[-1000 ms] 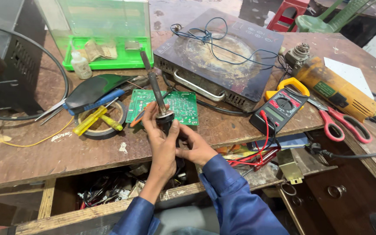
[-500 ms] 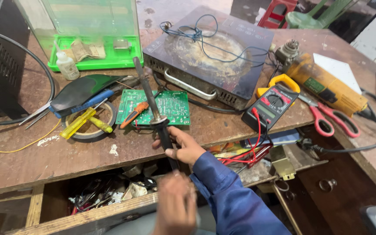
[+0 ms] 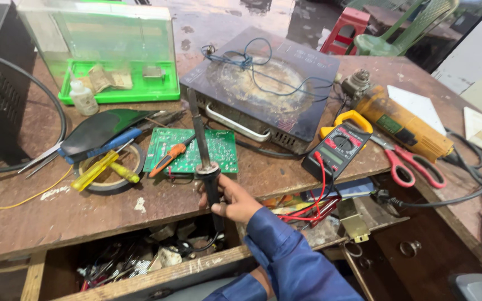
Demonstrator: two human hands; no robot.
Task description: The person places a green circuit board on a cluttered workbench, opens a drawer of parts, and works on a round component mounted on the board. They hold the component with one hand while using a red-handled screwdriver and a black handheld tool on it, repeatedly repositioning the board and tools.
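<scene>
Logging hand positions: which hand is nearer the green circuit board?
Right. The right hand grips the soldering iron just in front of the green circuit board's near edge; the left hand is out of view.

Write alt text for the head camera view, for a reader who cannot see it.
A hand in a blue sleeve grips a soldering iron upright over a green circuit board on a cluttered wooden workbench. An induction cooktop, multimeter and red-handled scissors lie nearby.

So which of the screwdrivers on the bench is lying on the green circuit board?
The orange-handled screwdriver: it rests diagonally across the circuit board. The yellow-handled one and the blue-handled one lie further left, by the tape roll.
</scene>
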